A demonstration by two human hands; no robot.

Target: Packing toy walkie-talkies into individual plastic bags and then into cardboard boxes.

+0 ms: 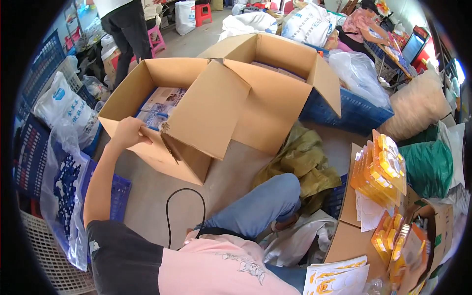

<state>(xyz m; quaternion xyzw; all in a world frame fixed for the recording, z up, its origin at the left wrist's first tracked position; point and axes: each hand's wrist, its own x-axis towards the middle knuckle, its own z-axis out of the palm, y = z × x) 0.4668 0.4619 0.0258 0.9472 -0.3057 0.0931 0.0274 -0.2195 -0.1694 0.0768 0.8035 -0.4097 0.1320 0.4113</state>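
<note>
My left hand reaches forward and grips the near edge of an open cardboard box, its fingers curled over the rim. Inside the box lie flat printed packs with blue edges. A wide box flap hangs out on the right side, its near corner torn. Behind and to the right stands a second open cardboard box, also with packs in it. My right hand does not show; its arm is out of sight too.
Blue plastic crates stand at the right, and a purple crate at the left. Orange blister packs and printed cards sit at my right. An olive sack and black cable lie on the floor. Two other people are farther back.
</note>
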